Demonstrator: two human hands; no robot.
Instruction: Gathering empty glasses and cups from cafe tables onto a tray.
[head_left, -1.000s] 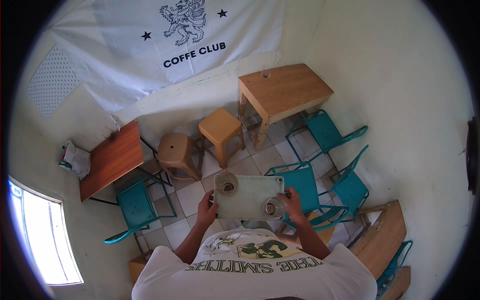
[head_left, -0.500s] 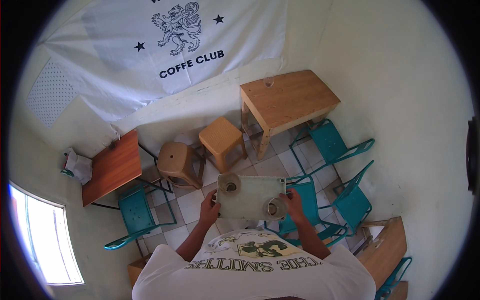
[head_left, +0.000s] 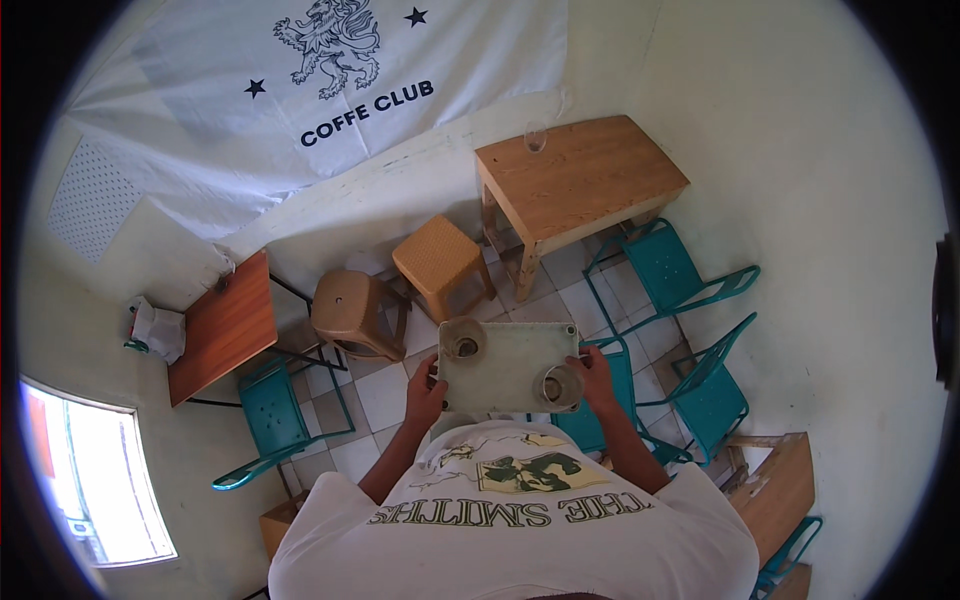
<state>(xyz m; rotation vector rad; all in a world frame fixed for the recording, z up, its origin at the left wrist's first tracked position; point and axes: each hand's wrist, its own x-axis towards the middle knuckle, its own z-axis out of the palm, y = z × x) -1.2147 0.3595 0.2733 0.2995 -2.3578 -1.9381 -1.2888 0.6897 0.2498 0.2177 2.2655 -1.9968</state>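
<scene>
A pale grey-green rectangular tray is held level in front of my chest. My left hand grips its left short edge, and my right hand has hold of the opposite edge. Two clear cups ride on the tray, each with dark residue at the bottom. One cup stands at the far left corner; the other cup is at the near right corner, close to my right fingers. Both hands are closed, their fingers partly hidden under the tray.
Ahead is a wooden table with a clear glass on it. A brown stool and a tan stool stand along the wall. Teal chairs crowd the right; a reddish table and another teal chair are left.
The tray and both hands sit higher in the picture, with the cups in the same spots on it. The room has shifted slightly in view, and my grip looks the same.
</scene>
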